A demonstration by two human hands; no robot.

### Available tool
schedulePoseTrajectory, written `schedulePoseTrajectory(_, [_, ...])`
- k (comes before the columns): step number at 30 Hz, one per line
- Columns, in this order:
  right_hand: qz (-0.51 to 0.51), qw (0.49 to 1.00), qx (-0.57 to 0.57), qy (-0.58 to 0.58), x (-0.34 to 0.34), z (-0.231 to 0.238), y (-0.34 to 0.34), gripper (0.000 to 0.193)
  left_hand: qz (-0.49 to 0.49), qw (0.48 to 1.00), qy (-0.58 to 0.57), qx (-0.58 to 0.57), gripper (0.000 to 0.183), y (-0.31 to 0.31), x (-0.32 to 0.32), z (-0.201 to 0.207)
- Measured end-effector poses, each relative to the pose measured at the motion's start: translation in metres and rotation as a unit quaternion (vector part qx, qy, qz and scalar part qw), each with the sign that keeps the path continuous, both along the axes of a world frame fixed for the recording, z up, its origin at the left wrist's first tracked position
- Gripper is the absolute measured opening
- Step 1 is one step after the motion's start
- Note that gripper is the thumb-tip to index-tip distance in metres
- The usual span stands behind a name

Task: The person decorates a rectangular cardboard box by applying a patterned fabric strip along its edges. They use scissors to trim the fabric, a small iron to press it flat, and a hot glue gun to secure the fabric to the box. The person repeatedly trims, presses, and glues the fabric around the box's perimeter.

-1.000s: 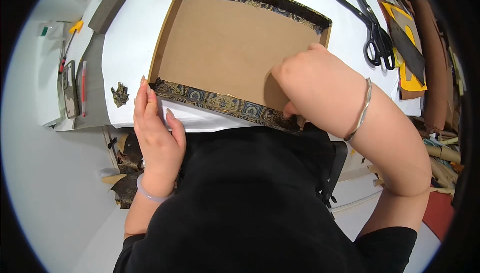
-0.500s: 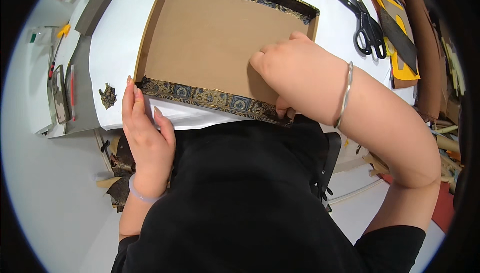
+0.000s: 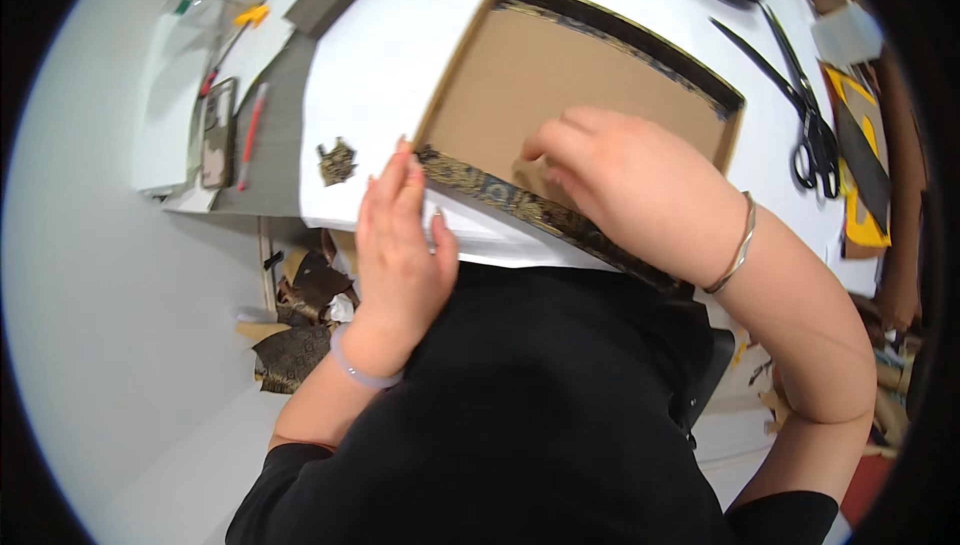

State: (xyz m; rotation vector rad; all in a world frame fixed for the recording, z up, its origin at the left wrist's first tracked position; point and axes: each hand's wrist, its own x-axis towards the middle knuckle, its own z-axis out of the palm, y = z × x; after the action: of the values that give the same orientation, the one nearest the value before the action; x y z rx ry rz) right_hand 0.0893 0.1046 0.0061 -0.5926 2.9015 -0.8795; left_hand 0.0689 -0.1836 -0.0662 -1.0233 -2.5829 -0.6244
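Observation:
A shallow brown box tray (image 3: pixel 570 70) lies on the white-covered table. Dark blue and gold patterned fabric (image 3: pixel 500 192) runs along its near wall, and similar trim shows inside the far wall. My left hand (image 3: pixel 400 245) rests against the tray's near left corner, fingers stretched out and thumb apart. Over the near wall, right of its middle, hovers my right hand (image 3: pixel 630 170), its fingers bent down toward the inside of the tray. Its fingertips are partly hidden and blurred, so whether anything is between them does not show.
Black scissors (image 3: pixel 815 135) lie right of the tray, beside yellow and brown pieces (image 3: pixel 862 160). On the left are a patterned fabric scrap (image 3: pixel 337 161), a grey block (image 3: pixel 328 0), a red pen (image 3: pixel 253 135) and a phone (image 3: pixel 217 133). Fabric offcuts (image 3: pixel 300 350) sit below the table's left edge.
My right hand has left the tray's near right corner and moved left along the near wall. My left hand stays at the left corner. The whole view has shifted and turned.

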Motion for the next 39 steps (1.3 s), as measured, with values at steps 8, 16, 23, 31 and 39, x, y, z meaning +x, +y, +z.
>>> schedulePoseTrajectory(8, [0.241, 0.956, 0.138, 0.096, -0.068, -0.008, -0.026, 0.047, 0.013, 0.999, -0.028, 0.041, 0.056, -0.007, 0.0, 0.006])
schedulePoseTrajectory(16, [0.303, 0.95, 0.075, -0.031, -0.122, -0.007, -0.026, 0.036, -0.005, 0.992, -0.105, 0.073, 0.053, -0.014, -0.003, 0.012])
schedulePoseTrajectory(23, [0.177, 0.965, -0.079, -0.177, -0.117, -0.024, -0.039, 0.033, 0.002, 0.985, -0.144, 0.092, 0.051, -0.015, -0.007, 0.015])
schedulePoseTrajectory(31, [0.019, 0.856, -0.245, -0.455, -0.109, -0.01, -0.043, 0.039, 0.002, 0.985, -0.145, 0.091, 0.053, -0.017, -0.008, 0.019])
schedulePoseTrajectory(39, [0.05, 0.894, -0.194, -0.4, -0.105, -0.007, -0.048, 0.039, -0.007, 0.986, -0.138, 0.09, 0.056, -0.017, -0.009, 0.016])
